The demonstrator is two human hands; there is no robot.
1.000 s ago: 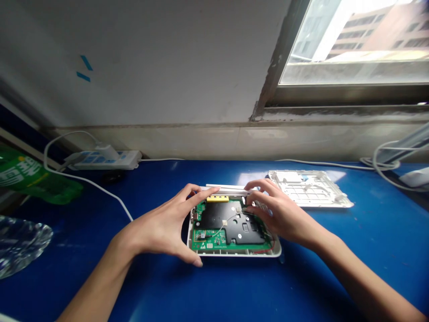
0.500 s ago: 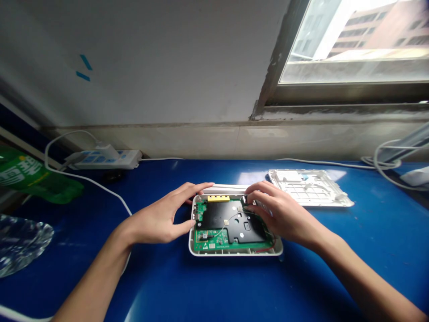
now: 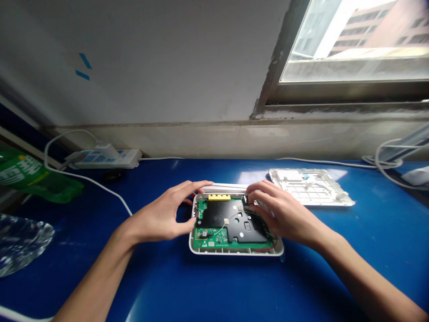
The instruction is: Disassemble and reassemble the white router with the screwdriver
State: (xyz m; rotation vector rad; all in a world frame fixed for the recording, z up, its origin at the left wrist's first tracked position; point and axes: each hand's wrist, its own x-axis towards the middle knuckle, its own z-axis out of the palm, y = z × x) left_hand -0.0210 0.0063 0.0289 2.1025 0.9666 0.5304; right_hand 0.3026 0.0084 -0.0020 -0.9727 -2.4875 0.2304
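An opened router (image 3: 214, 219) lies on the blue table, its white casing holding a green circuit board, a black plate and a row of yellow ports (image 3: 219, 197). My left hand (image 3: 164, 214) grips its left back corner, thumb against the left side and fingers along the back edge. Over the right back corner, my right hand (image 3: 278, 208) is closed, with curled fingertips and thumb close to a black part by the back wall. The hand hides that corner. A thin grey wire (image 3: 219, 230) crosses the black plate.
A white casing cover (image 3: 315, 188) lies behind my right hand. At the back left are a power strip (image 3: 124, 158), a green bottle (image 3: 36, 176) and a white cable (image 3: 97, 182). Crumpled clear plastic (image 3: 23, 243) lies far left. More cable (image 3: 385, 163) is coiled at the right.
Almost nothing differs. Both hands keep their places on the router, and the view has shifted very slightly.
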